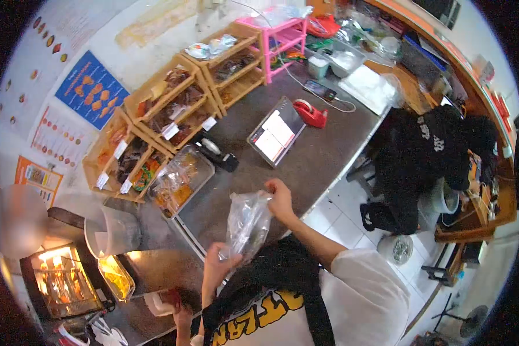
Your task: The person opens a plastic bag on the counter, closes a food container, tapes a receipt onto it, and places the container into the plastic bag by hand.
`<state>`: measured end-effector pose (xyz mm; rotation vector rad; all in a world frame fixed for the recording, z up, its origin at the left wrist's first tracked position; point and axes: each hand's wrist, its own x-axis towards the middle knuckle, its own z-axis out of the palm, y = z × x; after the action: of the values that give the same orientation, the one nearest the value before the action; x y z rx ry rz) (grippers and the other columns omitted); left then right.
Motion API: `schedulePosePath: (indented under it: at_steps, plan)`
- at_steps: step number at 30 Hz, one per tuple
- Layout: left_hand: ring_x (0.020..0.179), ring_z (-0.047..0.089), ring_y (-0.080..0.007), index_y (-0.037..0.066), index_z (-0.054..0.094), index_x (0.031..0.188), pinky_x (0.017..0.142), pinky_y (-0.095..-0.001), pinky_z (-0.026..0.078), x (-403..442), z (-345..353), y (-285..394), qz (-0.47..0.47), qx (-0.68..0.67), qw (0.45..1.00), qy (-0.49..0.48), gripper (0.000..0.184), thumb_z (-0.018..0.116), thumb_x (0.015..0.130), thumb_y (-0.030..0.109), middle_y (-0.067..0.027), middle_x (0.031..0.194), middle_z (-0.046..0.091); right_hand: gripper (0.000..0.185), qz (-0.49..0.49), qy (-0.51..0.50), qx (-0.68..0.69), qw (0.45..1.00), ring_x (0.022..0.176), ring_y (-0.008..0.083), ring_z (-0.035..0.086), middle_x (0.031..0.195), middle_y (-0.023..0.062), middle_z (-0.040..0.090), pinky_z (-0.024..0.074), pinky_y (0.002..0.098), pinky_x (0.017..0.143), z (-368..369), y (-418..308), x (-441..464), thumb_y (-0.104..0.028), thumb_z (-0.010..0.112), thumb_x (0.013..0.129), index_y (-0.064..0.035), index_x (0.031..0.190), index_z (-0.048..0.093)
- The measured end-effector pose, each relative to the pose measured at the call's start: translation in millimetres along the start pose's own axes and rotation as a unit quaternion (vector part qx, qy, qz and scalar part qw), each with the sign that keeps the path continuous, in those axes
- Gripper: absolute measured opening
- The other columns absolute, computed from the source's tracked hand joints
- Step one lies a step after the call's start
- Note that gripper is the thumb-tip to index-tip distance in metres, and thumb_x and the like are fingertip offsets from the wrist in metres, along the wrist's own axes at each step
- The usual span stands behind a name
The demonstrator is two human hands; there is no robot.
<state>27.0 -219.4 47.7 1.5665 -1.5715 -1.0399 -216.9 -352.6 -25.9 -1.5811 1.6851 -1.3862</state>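
Note:
A clear plastic bag (247, 222) is stretched between my two hands above the near edge of the dark counter. My right hand (279, 199) pinches its upper right corner. My left hand (220, 264) grips the lower left part, thumb and fingers closed on the film. What the bag holds, if anything, I cannot make out through the glare. Beyond it stands a tablet (277, 132) with a lit screen. To the upper left of the bag lies a metal tray (181, 181) of plastic-wrapped food.
Wooden racks (173, 106) of packets line the wall, beside a pink shelf (277, 43). A red tape dispenser (310, 113) sits behind the tablet. At lower left are a glowing grill (63, 282), a white bucket (112, 230) and another person's hand (183, 317).

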Motion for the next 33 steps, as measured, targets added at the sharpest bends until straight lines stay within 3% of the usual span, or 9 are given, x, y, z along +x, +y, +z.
schedulePosePath:
  at_steps: [4,11,14,20,22,26,28,31,33]
  plan:
    - [0.063,0.058,-0.0203,0.001,0.060,0.083,0.060,-0.0321,0.047,-2,1,-48,-0.006,0.225,0.974,0.020,0.017,0.065,0.080,0.018,-0.0105,0.072,0.061,0.012,0.426,-0.080,0.411,0.802,0.069,0.0103,0.054,0.074,0.0007,0.058,0.0452,0.0264,0.060,13,-17,-15,-0.004,0.068,0.076,-0.0050,0.083,0.059]
    - [0.056,0.054,-0.0124,0.005,0.057,0.077,0.047,-0.0261,0.043,7,-42,-68,0.000,-0.254,0.887,0.386,0.009,0.052,0.085,0.005,-0.0020,0.070,0.058,0.027,0.073,-0.427,-0.010,0.901,0.075,0.0260,0.062,0.082,0.0106,0.064,0.0493,0.0346,0.069,-8,-25,-55,-0.020,0.073,0.072,-0.0106,0.093,0.060]
    - [0.054,0.051,-0.0089,0.008,0.055,0.079,0.044,-0.0224,0.040,6,-38,-35,-0.145,-0.367,0.808,0.437,0.008,0.053,0.084,0.002,-0.0018,0.069,0.058,0.032,0.069,-0.274,-0.026,0.959,0.076,0.0311,0.061,0.083,0.0151,0.063,0.0491,0.0370,0.069,16,19,-63,-0.025,0.076,0.068,-0.0130,0.092,0.060]
    - [0.067,0.058,-0.0139,0.008,0.061,0.090,0.057,-0.0283,0.049,-21,-16,-25,-0.191,-0.144,0.971,0.016,0.005,0.062,0.085,0.010,-0.0040,0.080,0.062,0.012,0.447,-0.062,0.312,0.836,0.078,0.0237,0.061,0.083,0.0086,0.063,0.0513,0.0377,0.073,54,43,-15,-0.014,0.058,0.089,-0.0028,0.091,0.059]
    - [0.082,0.061,-0.0178,0.008,0.062,0.097,0.073,-0.0332,0.051,-25,5,-46,0.035,-0.132,0.970,-0.200,0.013,0.062,0.086,0.014,-0.0080,0.091,0.065,0.013,0.448,-0.104,0.585,0.668,0.078,0.0215,0.061,0.084,0.0087,0.063,0.0516,0.0368,0.074,53,39,-7,-0.015,0.061,0.089,-0.0035,0.093,0.059]
    - [0.090,0.062,-0.0203,0.006,0.062,0.105,0.082,-0.0364,0.050,-15,-27,28,-0.205,-0.181,0.954,-0.121,0.021,0.058,0.090,0.020,-0.0119,0.099,0.065,0.013,0.504,-0.180,0.509,0.674,0.075,0.0195,0.061,0.082,0.0066,0.063,0.0514,0.0355,0.073,35,8,9,-0.012,0.061,0.087,-0.0038,0.097,0.059]
    - [0.090,0.062,-0.0209,0.004,0.061,0.100,0.082,-0.0374,0.051,-14,-45,27,-0.128,-0.510,0.850,0.032,0.022,0.053,0.094,0.024,-0.0122,0.099,0.065,0.020,0.230,-0.388,0.213,0.867,0.071,0.0130,0.059,0.080,0.0048,0.066,0.0490,0.0292,0.067,28,47,-6,-0.021,0.067,0.084,-0.0030,0.092,0.067]
    - [0.086,0.062,-0.0213,0.004,0.060,0.096,0.078,-0.0366,0.051,-11,-47,8,-0.134,-0.638,0.723,0.227,0.021,0.051,0.095,0.022,-0.0114,0.097,0.064,0.017,0.075,-0.534,0.032,0.841,0.072,0.0109,0.058,0.080,0.0043,0.066,0.0482,0.0272,0.065,14,26,-24,-0.017,0.069,0.082,-0.0020,0.089,0.068]
    - [0.085,0.061,-0.0200,0.006,0.058,0.096,0.077,-0.0364,0.051,-13,-41,-57,0.030,-0.786,0.616,0.039,0.015,0.056,0.091,0.020,-0.0104,0.097,0.063,0.017,0.200,-0.513,-0.001,0.835,0.069,0.0132,0.059,0.080,0.0056,0.065,0.0488,0.0280,0.062,6,-6,-28,-0.015,0.067,0.083,-0.0021,0.093,0.066]
